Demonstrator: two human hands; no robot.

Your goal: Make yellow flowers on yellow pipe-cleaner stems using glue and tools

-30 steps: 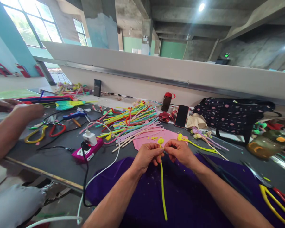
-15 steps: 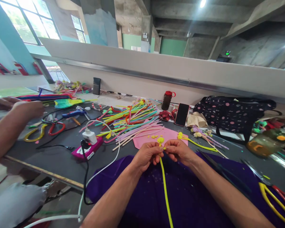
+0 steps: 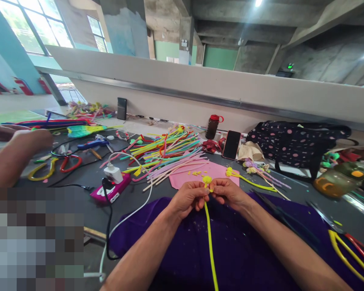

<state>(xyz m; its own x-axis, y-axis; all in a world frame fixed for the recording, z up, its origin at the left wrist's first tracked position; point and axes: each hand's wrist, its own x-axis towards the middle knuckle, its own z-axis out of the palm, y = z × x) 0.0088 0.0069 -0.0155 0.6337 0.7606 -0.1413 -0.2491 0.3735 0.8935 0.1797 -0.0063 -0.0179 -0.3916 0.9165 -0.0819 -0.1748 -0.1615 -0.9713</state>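
Note:
My left hand [image 3: 188, 198] and my right hand [image 3: 229, 193] meet over a purple cloth [image 3: 230, 250] at the table's near edge. Both pinch a yellow pipe cleaner [image 3: 210, 246] just below its curled yellow head [image 3: 206, 180]. Its long stem hangs down between my forearms toward the bottom of the view. A pink sheet [image 3: 197, 178] with yellow scraps lies right behind my hands. A second yellow pipe-cleaner flower [image 3: 239, 180] rests on the table beside my right hand.
A heap of coloured pipe cleaners [image 3: 166, 151] lies behind the pink sheet. A pink power strip with a white charger [image 3: 112, 186] and cables sits left. A bottle [image 3: 212, 126], a phone [image 3: 231, 144] and a dotted bag [image 3: 291, 145] stand behind. Another person's arm [image 3: 15, 151] reaches in at the left. Scissors [image 3: 348, 250] lie right.
My hands stay together on the pipe cleaner's head with small finger shifts. The hanging stem has swung slightly right. The other person's hand has drawn a little left.

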